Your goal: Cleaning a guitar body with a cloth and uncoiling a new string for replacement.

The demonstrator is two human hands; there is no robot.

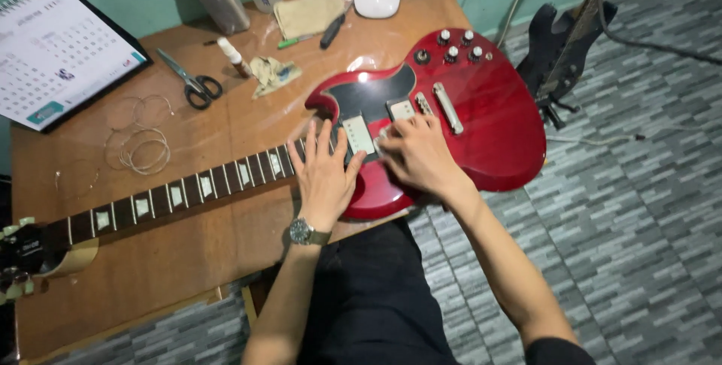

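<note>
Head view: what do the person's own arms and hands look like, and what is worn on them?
Both forearms are bare. The left hand has a metal wristwatch with a dark round dial at its wrist. The right hand wears nothing visible; a dark sleeve edge shows near the elbow.

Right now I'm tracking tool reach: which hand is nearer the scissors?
Left. The left hand lies flat on the red guitar where neck meets body, closer to the scissors. The right hand rests further right, by the pickups.
</note>
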